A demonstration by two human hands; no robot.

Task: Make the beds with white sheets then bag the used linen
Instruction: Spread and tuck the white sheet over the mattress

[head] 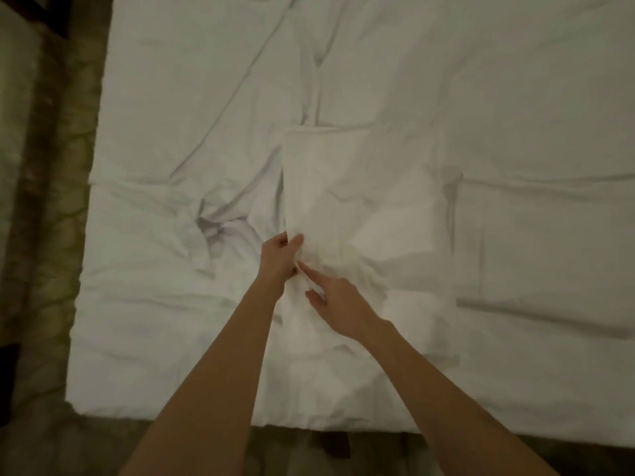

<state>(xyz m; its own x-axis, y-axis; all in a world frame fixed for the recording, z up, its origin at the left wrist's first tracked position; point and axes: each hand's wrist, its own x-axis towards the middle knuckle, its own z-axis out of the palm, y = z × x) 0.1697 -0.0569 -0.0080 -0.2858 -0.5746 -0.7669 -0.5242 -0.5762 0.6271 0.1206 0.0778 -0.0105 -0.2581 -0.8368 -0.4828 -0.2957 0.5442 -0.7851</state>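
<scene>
A bed [154,321] covered with a wrinkled white sheet [412,80] fills the view. On it lies a folded white linen piece [360,187], a tall rectangle near the middle. My left hand [280,259] pinches its left edge, thumb on top. Just below, my right hand [335,300] grips the cloth at the same edge, its forefinger stretched toward the left hand. Both forearms reach in from the bottom.
A second flat folded white piece [549,249] lies to the right on the bed. Patterned brownish carpet [51,218] runs along the bed's left side and below its near edge. A dark furniture corner [44,15] shows at the top left.
</scene>
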